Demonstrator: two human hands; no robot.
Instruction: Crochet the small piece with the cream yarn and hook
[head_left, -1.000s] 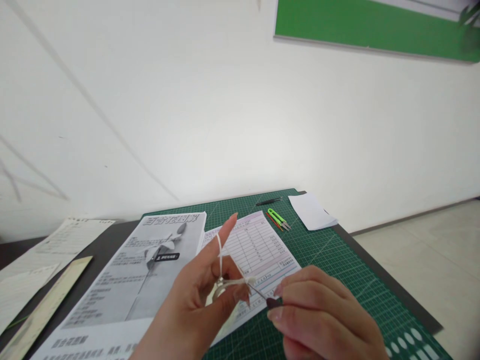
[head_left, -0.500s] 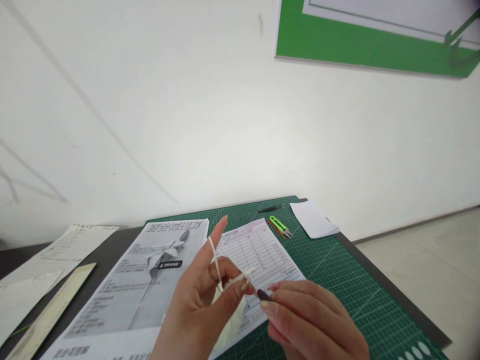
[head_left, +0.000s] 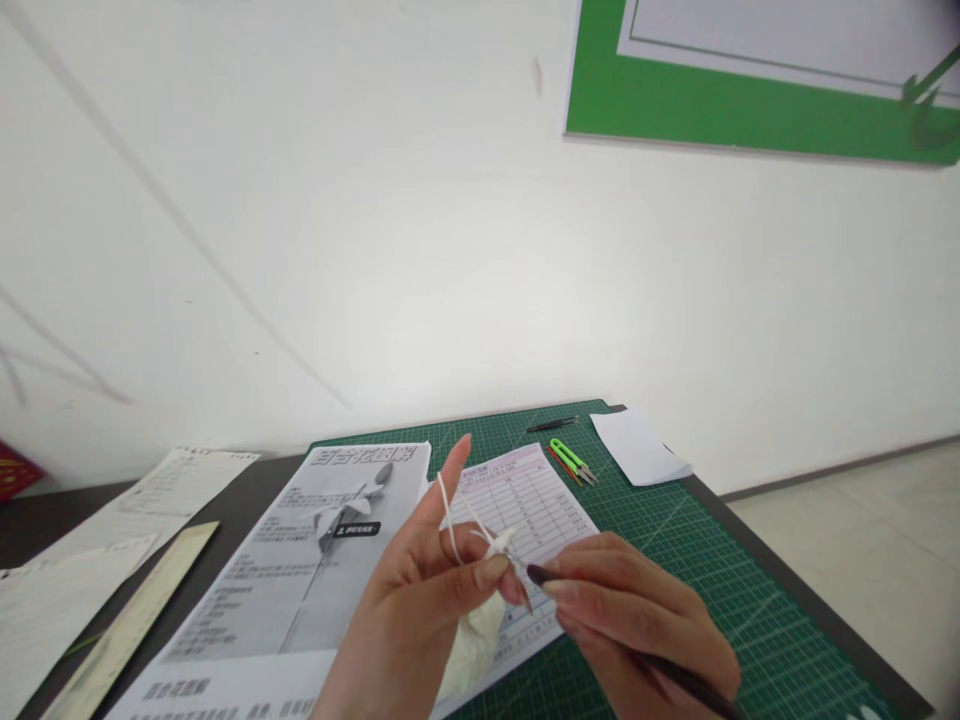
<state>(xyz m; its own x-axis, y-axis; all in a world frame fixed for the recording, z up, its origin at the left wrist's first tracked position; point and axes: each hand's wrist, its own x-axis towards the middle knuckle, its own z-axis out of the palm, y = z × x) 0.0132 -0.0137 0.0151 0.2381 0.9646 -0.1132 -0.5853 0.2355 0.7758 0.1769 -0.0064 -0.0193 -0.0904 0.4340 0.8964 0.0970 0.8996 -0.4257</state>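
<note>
My left hand (head_left: pixel 420 590) pinches a small piece of white yarn work (head_left: pixel 501 543) between thumb and fingers. Its index finger points up, with a strand of white yarn (head_left: pixel 448 515) looped round it. Dark-handled, my right hand's crochet hook (head_left: pixel 686 685) is held like a pen, its thin tip at the yarn work. The fingers of my right hand (head_left: pixel 637 610) are closed round the handle. Below my left hand, a pale yarn bundle (head_left: pixel 476 645) lies over a printed chart (head_left: pixel 517 490), partly hidden by the fingers.
Green thread snips (head_left: pixel 571 460), dark tweezers (head_left: pixel 552 425) and white paper (head_left: pixel 641 447) lie on the green cutting mat (head_left: pixel 675 530). A printed picture sheet (head_left: pixel 300 560), a ruler (head_left: pixel 135 620) and more papers (head_left: pixel 157 500) are to the left. The wall stands behind.
The hook's handle now shows below my right hand, which has tilted. The yarn piece and the hook tip are closer together between my hands. The view has shifted slightly.
</note>
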